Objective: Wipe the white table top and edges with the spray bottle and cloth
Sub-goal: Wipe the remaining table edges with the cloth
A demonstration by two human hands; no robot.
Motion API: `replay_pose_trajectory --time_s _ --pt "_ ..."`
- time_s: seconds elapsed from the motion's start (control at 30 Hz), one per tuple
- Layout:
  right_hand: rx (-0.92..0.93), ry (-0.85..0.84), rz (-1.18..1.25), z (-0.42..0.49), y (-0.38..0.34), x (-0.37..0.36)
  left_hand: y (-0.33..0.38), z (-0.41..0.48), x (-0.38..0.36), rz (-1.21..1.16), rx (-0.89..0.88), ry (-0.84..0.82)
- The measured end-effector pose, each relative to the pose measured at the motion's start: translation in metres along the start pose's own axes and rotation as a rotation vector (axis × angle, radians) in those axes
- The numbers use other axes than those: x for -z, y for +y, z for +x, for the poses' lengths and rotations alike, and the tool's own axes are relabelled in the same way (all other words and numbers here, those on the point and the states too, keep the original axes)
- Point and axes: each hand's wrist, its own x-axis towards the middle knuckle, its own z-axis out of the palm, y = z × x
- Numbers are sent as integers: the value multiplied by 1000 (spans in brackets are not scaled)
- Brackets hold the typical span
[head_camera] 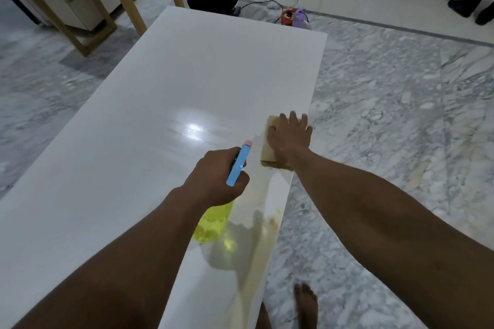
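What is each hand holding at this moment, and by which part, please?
Left hand grips the spray bottle around its blue head. Right hand lies flat on the cloth, not gripping.

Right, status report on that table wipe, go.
Left hand gripping spray bottle. Right hand flat on cloth, white table right edge. Nothing obstructing.

The white tabletop (165, 93) runs away from me, long and glossy, with a bright glare just ahead of my hands. A tan cloth (270, 147) lies flat on it under my right hand (290, 139), close to the right edge. Beneath my left hand (216, 176) the surface shows a yellowish reflection. Marble floor (401, 104) surrounds the tabletop on both sides of my arms.
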Motion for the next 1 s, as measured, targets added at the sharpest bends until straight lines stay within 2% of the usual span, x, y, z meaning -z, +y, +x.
replay_pose_trajectory --time_s 0.07,0.13,0.23,0.37,0.57,1.0 --pt "109 25 -85 1 0 -10 -8 0 -1 -11 13 19" --pt "153 -2 -72 0 4 -31 -17 -4 -4 -37 18 34" --pt "157 78 -97 -6 9 -55 -27 -13 -7 -52 12 29" --pt "152 101 -139 -27 10 -65 -34 -24 -4 -77 42 37" --pt "154 141 -128 -100 14 -87 -34 -52 -3 -50 20 39" --pt "94 109 -9 -239 5 -127 -34 -146 -25 -37 59 85"
